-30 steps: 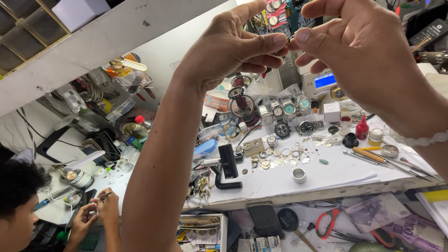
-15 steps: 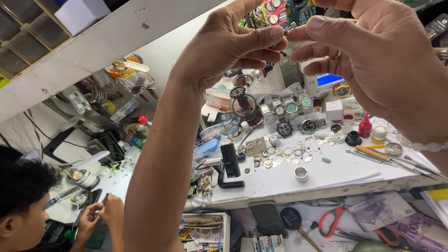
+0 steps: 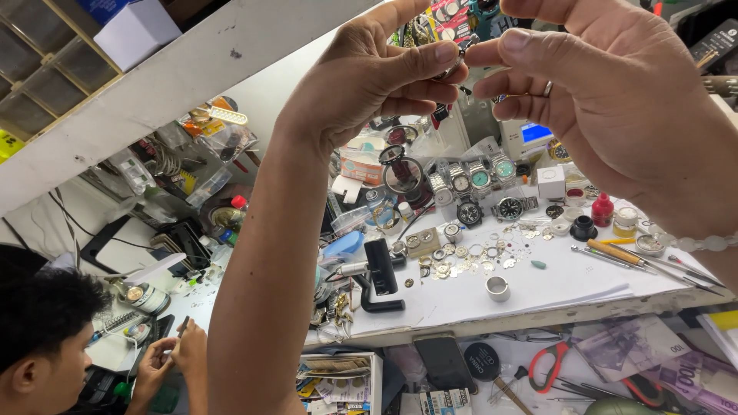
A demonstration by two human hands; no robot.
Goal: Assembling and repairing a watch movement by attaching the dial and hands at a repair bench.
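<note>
Raised slightly higher, left hand (image 3: 369, 84) and right hand (image 3: 607, 84) pinch a small, perhaps metallic part (image 3: 459, 60).

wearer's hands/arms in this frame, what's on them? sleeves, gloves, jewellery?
Both bare, no gloves, no sleeves in view. The right hand has a thin plain band ring on one finger and a bracelet of small pale beads at the wrist. The left hand and forearm carry nothing visible. Nails short and unpainted.

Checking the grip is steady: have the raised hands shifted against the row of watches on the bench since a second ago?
No. The left hand and right hand remain pinched together on a small metal part, above the row of watches.
</note>
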